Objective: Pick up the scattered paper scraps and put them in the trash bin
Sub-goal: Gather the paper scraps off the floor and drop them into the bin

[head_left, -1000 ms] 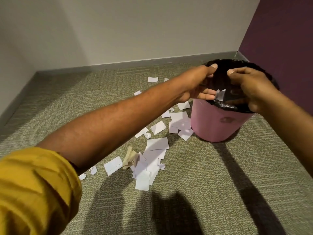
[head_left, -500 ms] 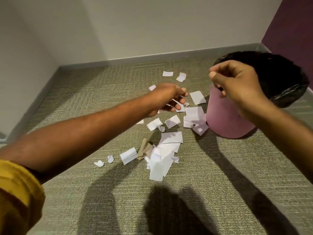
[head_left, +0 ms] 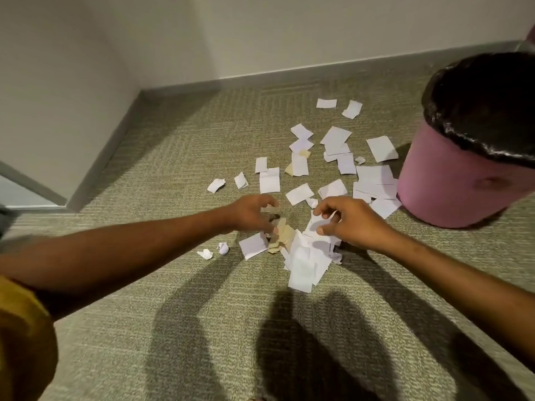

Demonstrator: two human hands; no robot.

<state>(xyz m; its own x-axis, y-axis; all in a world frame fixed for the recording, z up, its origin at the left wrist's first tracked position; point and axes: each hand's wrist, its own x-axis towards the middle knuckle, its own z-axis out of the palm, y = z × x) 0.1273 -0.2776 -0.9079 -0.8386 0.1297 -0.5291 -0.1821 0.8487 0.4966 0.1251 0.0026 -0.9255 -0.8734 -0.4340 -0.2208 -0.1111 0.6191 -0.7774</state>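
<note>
White paper scraps lie scattered on the green carpet, with a thick pile (head_left: 304, 261) in front of me and looser scraps (head_left: 299, 193) beyond it. A crumpled tan scrap (head_left: 282, 237) sits at the pile's left edge. My left hand (head_left: 253, 212) hovers just over the tan scrap, fingers loosely curled down and holding nothing. My right hand (head_left: 350, 224) reaches onto the top of the white pile, spread fingertips and thumb touching the upper scraps. The pink trash bin (head_left: 445, 186) with its black liner stands upright at the right, apart from both hands.
A white wall with a grey baseboard (head_left: 289, 73) runs along the back and turns a corner at the left (head_left: 95, 169). Two small crumpled bits (head_left: 214, 251) lie left of the pile. Shadows of my arms fall on the bare carpet (head_left: 202, 328) near me.
Both hands have come away from the bin's mouth and dropped down and left to the scrap pile. The view has tilted down toward the floor.
</note>
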